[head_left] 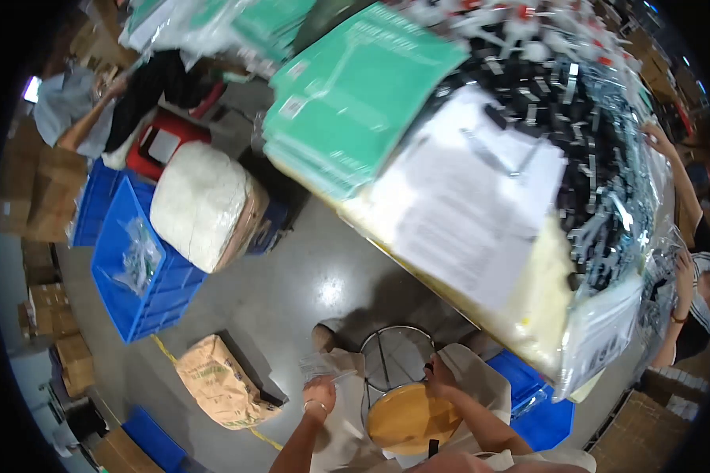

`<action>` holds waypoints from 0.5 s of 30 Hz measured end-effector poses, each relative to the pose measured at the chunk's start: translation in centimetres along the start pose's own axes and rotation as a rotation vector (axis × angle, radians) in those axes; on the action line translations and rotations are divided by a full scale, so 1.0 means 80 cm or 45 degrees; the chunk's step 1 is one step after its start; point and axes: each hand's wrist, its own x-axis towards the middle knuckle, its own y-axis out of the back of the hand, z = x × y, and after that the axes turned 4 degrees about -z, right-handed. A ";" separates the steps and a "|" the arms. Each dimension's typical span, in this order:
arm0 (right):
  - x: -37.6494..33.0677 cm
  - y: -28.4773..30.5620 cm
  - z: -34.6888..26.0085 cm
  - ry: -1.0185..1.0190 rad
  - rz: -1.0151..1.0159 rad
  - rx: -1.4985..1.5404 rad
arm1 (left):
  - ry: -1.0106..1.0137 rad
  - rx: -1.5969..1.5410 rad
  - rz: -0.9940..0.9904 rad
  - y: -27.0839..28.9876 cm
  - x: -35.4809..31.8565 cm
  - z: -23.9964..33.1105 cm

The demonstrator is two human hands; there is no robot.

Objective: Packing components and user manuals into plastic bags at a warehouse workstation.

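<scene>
My left hand [320, 392] is low in the middle of the view, with a bracelet at the wrist. It pinches a small clear plastic bag [320, 366] that sticks up from the fingers. My right hand [439, 376] is curled just right of it, above a stool with a round wooden seat [406, 419] and a metal ring frame [395, 334]. Whether the right hand holds anything is too small to tell. Both hands hover over my lap in pale clothing.
A table edge [481, 311] runs diagonally above, carrying green sheets [355, 102], white papers [473, 205] and a heap of black and silver parts [592, 134]. Blue crates [142, 292], a white sack [201, 201], a brown sack [221, 382] and cardboard boxes [51, 189] are on the floor at left. Another person's arm [678, 181] works at right.
</scene>
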 end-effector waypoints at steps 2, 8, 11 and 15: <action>-0.011 0.003 0.024 0.041 0.009 0.108 | -0.036 0.086 -0.021 -0.007 0.014 0.020; -0.017 0.038 -0.044 0.084 -0.061 -0.067 | -0.040 0.018 -0.236 0.010 0.007 0.091; 0.062 0.018 -0.036 0.236 0.026 -0.152 | 0.020 -0.209 -0.136 -0.029 0.018 0.069; 0.164 0.004 -0.072 0.386 -0.032 -0.201 | -0.158 -0.213 -0.483 0.011 0.069 0.110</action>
